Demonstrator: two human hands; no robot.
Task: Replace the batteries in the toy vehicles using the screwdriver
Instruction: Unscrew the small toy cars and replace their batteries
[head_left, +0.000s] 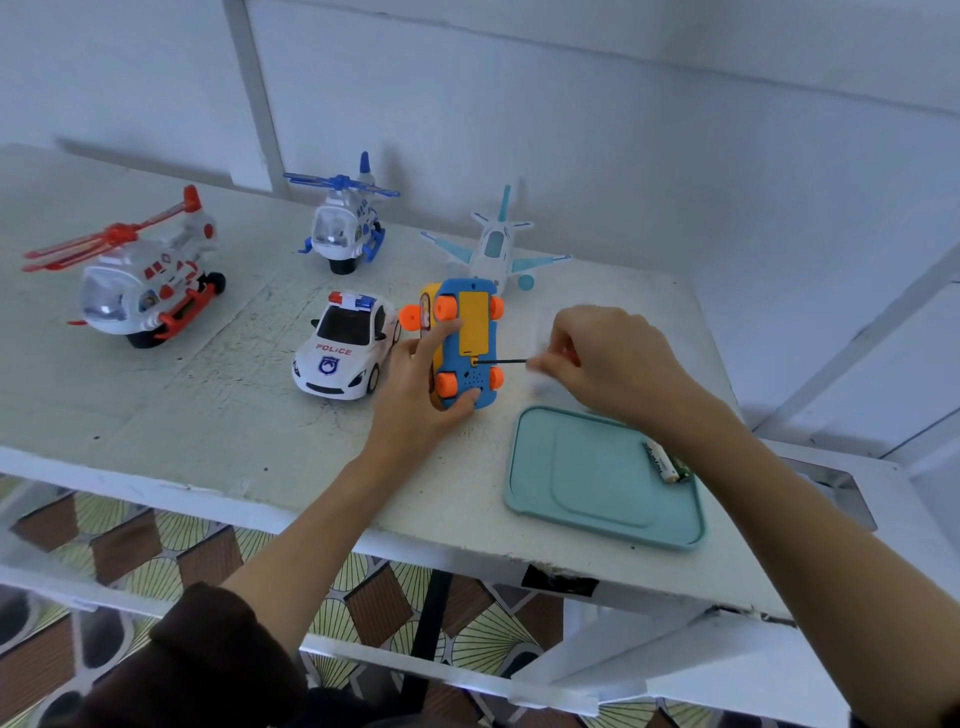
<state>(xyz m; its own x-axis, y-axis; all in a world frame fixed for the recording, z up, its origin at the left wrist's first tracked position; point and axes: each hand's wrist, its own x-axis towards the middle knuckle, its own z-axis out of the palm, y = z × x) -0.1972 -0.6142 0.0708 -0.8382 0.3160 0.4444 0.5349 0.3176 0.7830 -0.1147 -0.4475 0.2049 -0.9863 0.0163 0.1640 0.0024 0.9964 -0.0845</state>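
Note:
My left hand (415, 384) grips a blue and yellow toy car (465, 343) with orange wheels, held on its side so the underside faces me. A yellow battery cover (474, 322) sits closed on that underside. My right hand (613, 364) holds a screwdriver (506, 361) by its blurred handle. Its thin dark shaft points left, with the tip at the screw just below the cover. Batteries (662, 461) lie on the teal tray (582, 473), partly hidden behind my right forearm.
On the white table (208, 405) stand a police car (345, 348), a red helicopter (140, 280), a blue helicopter (345, 218) and a white and blue plane (493, 244). The table's front edge runs just below the tray, with patterned floor beneath.

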